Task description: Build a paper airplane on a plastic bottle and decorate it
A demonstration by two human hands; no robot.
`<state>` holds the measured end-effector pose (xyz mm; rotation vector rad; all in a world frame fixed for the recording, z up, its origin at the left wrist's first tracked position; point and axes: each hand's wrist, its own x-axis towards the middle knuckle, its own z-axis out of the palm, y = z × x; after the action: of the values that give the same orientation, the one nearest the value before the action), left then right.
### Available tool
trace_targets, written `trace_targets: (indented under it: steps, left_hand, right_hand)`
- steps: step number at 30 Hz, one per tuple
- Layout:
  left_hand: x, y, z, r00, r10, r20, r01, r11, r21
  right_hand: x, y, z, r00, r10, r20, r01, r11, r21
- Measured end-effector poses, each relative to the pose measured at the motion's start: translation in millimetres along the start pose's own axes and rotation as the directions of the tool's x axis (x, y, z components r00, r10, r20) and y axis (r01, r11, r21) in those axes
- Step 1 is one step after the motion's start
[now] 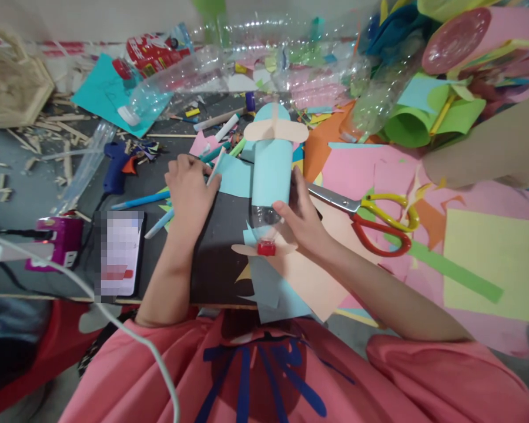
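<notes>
Left of the scissors (357, 206) was the blue-wrapped bottle (271, 173), its long axis running near to far — red cap (267, 248) at the near end. The right hand (306, 217), the closer one, sat between bottle and scissors, partly closed on the bottle's side. Farther left of the scissors, the left hand (191, 188) curled loosely at a pale strip (216, 165) — whether gripping, I couldn't tell.

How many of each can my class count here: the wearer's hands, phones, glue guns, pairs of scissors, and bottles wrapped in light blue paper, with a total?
Hands: 2 (left hand, right hand)
Phone: 1
Glue gun: 1
Scissors: 1 pair
Paper-wrapped bottle: 1
Total: 6
</notes>
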<state>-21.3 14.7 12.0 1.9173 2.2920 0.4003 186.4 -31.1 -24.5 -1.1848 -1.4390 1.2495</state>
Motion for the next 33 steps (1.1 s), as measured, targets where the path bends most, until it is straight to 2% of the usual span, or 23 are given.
trace_targets:
  steps: [3, 6, 8, 9, 10, 11, 12, 13, 16, 20, 24, 27, 30, 33]
  left_hand:
    - [1.9, -8.9, -1.1, 0.998, -0.015, -0.062, 0.009, 0.996, -0.089]
    - [6.6, -25.2, -5.3, 0.975, -0.027, -0.221, -0.037, 0.958, -0.283]
    - [7.7, -29.9, -5.9, 0.933, -0.115, -0.342, -0.085, 0.851, -0.518]
    - [6.6, -28.7, -5.1, 0.913, -0.172, -0.369, -0.121, 0.750, -0.650]
    - [4.1, -25.0, -3.8, 0.915, -0.214, -0.341, -0.143, 0.619, -0.773]
    - [0.0, -19.2, -2.0, 0.935, -0.219, -0.277, -0.142, 0.486, -0.863]
    - [-5.6, -11.7, -0.1, 0.976, -0.145, -0.163, -0.096, 0.387, -0.917]
    - [-12.4, -3.1, 1.9, 0.998, -0.038, -0.040, -0.025, 0.334, -0.942]
    - [-35.3, 20.8, 5.9, 0.972, 0.190, 0.138, 0.079, 0.288, -0.955]
    - [-53.5, 33.2, 4.2, 0.898, 0.343, 0.275, 0.217, 0.197, -0.956]
    - [-50.8, 28.7, -0.3, 0.891, 0.327, 0.314, 0.278, 0.153, -0.948]
    - [-44.5, 24.8, -2.1, 0.887, 0.321, 0.332, 0.296, 0.156, -0.942]
    - [-41.2, 23.4, -2.8, 0.851, 0.357, 0.385, 0.322, 0.224, -0.920]
    - [-40.9, 24.2, -3.1, 0.802, 0.396, 0.448, 0.347, 0.303, -0.888]
  right_hand:
    - [-0.6, 6.3, -2.7, 0.999, -0.041, -0.016, 0.039, 0.993, -0.110]
    - [-1.4, 4.7, -6.4, 0.985, -0.164, -0.055, 0.152, 0.973, -0.171]
    - [-2.4, -0.8, -8.4, 0.966, -0.242, -0.091, 0.224, 0.958, -0.179]
    - [-2.8, -3.9, -9.0, 0.958, -0.271, -0.099, 0.248, 0.949, -0.192]
    - [-3.1, -6.8, -9.5, 0.951, -0.293, -0.096, 0.268, 0.939, -0.215]
    - [-3.2, -9.0, -9.8, 0.947, -0.310, -0.080, 0.283, 0.928, -0.243]
    - [-3.1, -10.4, -9.9, 0.945, -0.323, -0.052, 0.297, 0.915, -0.272]
    - [-2.7, -10.9, -9.8, 0.943, -0.331, -0.017, 0.312, 0.903, -0.296]
    - [-1.6, -8.1, -9.3, 0.938, -0.335, 0.089, 0.346, 0.885, -0.312]
    - [-2.4, -1.8, -8.2, 0.927, -0.321, 0.195, 0.365, 0.892, -0.268]
    - [-4.9, 2.0, -5.8, 0.922, -0.325, 0.209, 0.372, 0.894, -0.250]
    - [-4.8, 2.6, -4.4, 0.934, -0.346, 0.092, 0.357, 0.913, -0.199]
    - [-3.1, -0.2, -5.8, 0.956, -0.292, -0.009, 0.286, 0.941, -0.181]
    - [-2.5, -5.0, -9.1, 0.956, -0.291, -0.027, 0.280, 0.939, -0.200]
